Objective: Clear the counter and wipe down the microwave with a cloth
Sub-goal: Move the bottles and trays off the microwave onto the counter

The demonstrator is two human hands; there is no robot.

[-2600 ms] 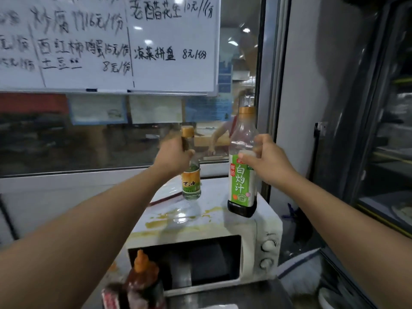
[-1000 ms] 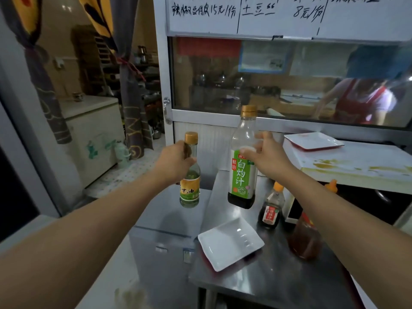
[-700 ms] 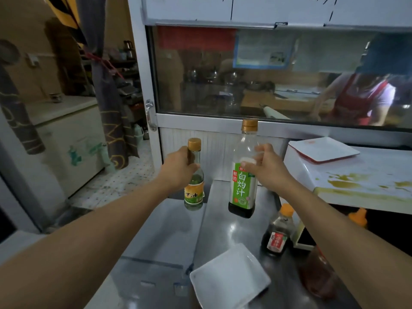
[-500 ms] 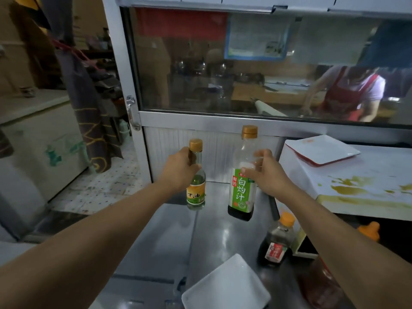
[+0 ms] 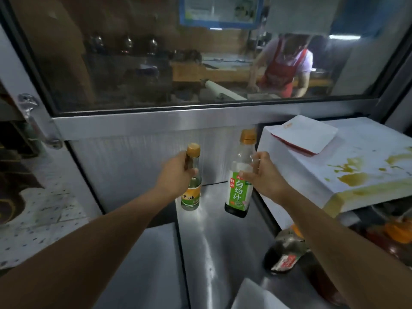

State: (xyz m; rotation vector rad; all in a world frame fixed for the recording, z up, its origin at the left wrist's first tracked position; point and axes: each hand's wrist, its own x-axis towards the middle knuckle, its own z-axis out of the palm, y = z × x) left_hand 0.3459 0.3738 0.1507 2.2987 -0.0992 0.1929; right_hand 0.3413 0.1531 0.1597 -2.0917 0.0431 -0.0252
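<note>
- 2 bottles were held over the steel counter [image 5: 214, 246], left of the stained microwave [image 5: 347, 175].
- Left hand [image 5: 176, 175] gripped the small bottle [image 5: 192, 188].
- Right hand [image 5: 263, 175] gripped the tall green-labelled bottle [image 5: 239, 186].

Green label on the tall bottle [image 5: 239, 175] in my right hand [image 5: 263, 175] reads 白灼汁, with 鲜的 on a red strip alongside. Yellow label on the small bottle [image 5: 192, 181] in my left hand [image 5: 176, 175]: blurred, last character 油. Other labels illegible.

place: eatery kitchen | signs: steel counter [image 5: 214, 237], serving window [image 5: 200, 63], aproned cook [image 5: 283, 65]
</note>
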